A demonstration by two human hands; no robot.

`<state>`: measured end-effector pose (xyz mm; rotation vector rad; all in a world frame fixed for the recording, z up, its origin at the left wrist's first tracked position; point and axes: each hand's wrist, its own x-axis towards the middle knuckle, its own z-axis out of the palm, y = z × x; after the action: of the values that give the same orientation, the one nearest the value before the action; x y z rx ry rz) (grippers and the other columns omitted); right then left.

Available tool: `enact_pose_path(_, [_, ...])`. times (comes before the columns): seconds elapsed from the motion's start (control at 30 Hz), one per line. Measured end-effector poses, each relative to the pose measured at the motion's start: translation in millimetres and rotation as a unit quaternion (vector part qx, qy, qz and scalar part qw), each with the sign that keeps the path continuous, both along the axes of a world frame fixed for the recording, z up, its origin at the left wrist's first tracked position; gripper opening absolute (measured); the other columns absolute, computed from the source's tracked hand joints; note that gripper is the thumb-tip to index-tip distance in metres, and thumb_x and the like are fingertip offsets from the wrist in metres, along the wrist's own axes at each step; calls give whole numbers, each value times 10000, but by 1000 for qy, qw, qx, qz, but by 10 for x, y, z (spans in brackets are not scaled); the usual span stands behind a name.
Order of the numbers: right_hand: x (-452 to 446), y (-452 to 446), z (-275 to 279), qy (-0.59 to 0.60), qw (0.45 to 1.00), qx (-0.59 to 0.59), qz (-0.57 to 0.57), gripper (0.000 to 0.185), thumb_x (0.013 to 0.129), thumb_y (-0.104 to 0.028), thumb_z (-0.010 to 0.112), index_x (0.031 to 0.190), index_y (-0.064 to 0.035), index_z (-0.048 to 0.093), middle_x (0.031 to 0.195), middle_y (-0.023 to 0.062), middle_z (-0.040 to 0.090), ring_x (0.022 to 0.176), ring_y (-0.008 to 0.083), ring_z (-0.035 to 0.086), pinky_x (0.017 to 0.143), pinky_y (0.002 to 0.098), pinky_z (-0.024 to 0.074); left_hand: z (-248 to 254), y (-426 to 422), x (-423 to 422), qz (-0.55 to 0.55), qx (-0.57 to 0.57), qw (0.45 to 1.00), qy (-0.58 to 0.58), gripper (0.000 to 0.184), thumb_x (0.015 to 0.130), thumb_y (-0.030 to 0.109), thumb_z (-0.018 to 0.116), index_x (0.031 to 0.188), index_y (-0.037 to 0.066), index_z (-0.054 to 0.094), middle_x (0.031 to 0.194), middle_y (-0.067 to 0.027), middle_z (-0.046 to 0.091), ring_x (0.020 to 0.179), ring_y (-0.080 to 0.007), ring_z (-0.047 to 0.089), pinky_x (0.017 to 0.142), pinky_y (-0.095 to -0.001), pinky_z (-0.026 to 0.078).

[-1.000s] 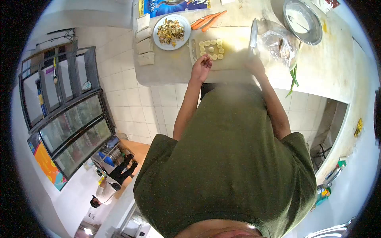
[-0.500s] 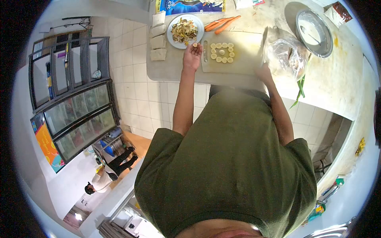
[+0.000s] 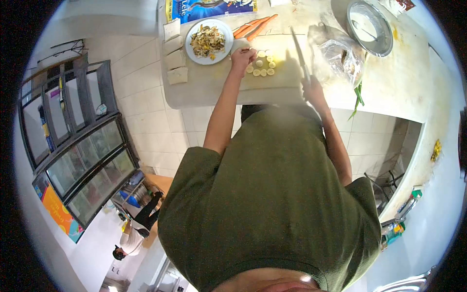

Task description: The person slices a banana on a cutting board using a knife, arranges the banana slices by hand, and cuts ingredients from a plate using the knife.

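My left hand (image 3: 242, 59) is palm down, its fingers curled together over the left side of a ring of round pale slices (image 3: 263, 72). Whatever is between its fingertips is hidden. One more slice (image 3: 259, 63) lies inside the ring. These slices are on a pale cutting board (image 3: 283, 78), whose edges partly blend with the tabletop. Closed round its handle, my right hand (image 3: 314, 91) holds a knife (image 3: 300, 56) to the right of the slices, blade pointing away from me.
A white plate (image 3: 227, 36) of chopped filling stands beyond my left hand. Pale square pieces (image 3: 175, 60) line the table's left. Carrots (image 3: 258, 27) lie at the back. To the right are a clear plastic bag (image 3: 339, 56), green stalks (image 3: 358, 100) and a metal bowl (image 3: 352, 22).
My left hand has turned from palm up, with a slice on its fingers, to palm down over the ring. My right hand has brought the knife into clear view. The camera view has shifted.
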<state>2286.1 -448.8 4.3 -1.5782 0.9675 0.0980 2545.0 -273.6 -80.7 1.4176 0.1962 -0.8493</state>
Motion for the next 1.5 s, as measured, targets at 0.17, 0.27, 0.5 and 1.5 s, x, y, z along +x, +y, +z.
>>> enact_pose_path(0.17, [5,373,291,27,994,-86,55,374,985,-336,598,1109,16,576,752,188,596,665,233,560,641,393,478,-497,-190,309,-35,-110,993,5,157,918,103,716,1034,24,647,946,-57,686,809,-131,649,787,-254,563])
enact_pose_path(0.27, [133,521,450,4,996,-72,59,363,987,-331,599,1100,13,576,740,189,591,660,241,556,639,390,475,-405,-191,421,57,-87,993,62,114,915,102,718,999,61,653,925,-38,678,815,-128,647,804,-260,564])
enact_pose_path(0.5, [777,888,783,12,987,-49,152,313,983,-300,608,1088,-9,558,728,209,622,651,311,621,634,430,487,-132,419,683,204,-217,949,102,64,919,68,681,977,44,669,911,-38,686,862,-137,665,770,-240,585])
enact_pose_path(1.5, [1981,1890,429,-8,976,-100,195,307,974,-277,621,1039,13,547,765,273,646,711,426,666,642,485,501,222,1288,1281,244,-275,925,95,411,1014,234,582,1293,-62,522,1199,-142,598,1138,-247,590,1087,-381,471])
